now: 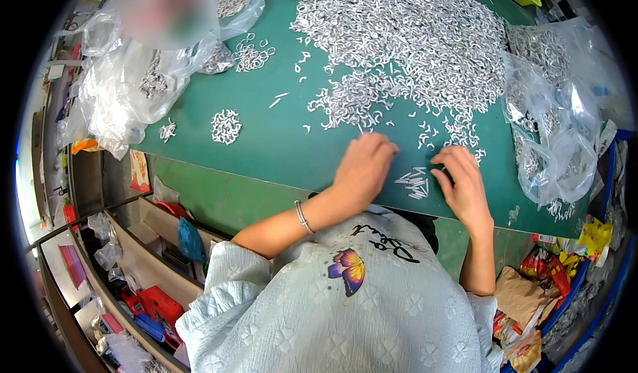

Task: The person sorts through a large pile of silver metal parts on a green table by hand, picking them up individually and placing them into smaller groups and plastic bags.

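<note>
Small silver hooks [413,183] are being lined up at the frame's centre between the left hand [362,167] and right hand [463,182] — fingers curled, neither visibly pinching. More must seemingly be drawn from the big heap [412,47] above.

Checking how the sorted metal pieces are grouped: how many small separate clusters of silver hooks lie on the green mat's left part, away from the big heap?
3: one cluster mid-left, a smaller one beside the clear plastic bags, another farther back. More may hide under bags.
</note>
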### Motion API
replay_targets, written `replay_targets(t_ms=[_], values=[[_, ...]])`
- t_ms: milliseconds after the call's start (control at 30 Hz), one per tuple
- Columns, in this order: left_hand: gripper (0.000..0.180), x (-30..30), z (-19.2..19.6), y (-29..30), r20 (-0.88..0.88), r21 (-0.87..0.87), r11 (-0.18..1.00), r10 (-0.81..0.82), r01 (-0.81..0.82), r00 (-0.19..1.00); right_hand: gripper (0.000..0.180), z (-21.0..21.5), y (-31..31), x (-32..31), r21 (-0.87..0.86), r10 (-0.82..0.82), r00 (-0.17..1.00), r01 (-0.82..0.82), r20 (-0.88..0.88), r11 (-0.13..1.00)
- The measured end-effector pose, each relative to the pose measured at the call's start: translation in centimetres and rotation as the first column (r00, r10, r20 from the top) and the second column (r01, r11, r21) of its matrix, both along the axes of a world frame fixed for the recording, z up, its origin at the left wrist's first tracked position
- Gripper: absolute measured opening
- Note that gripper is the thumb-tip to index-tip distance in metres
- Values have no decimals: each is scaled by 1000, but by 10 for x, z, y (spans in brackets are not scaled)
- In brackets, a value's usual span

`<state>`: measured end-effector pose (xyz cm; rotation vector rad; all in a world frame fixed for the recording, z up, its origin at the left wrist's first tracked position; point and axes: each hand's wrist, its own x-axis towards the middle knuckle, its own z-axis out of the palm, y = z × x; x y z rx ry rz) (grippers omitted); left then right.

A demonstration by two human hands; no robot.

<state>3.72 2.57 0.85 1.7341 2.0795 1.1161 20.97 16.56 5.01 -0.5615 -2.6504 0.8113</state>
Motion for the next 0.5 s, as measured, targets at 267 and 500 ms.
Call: replay_targets(t_ms=[267,500], values=[[23,-51,-6,-12,-248,-58,990,113,-131,962,16,-21,16,-80,10,69,983,-68,-172,998],[18,-57,-7,-11,-186,1,999,46,-47,981,14,-24,20,-91,180,161,987,-162,24,970]])
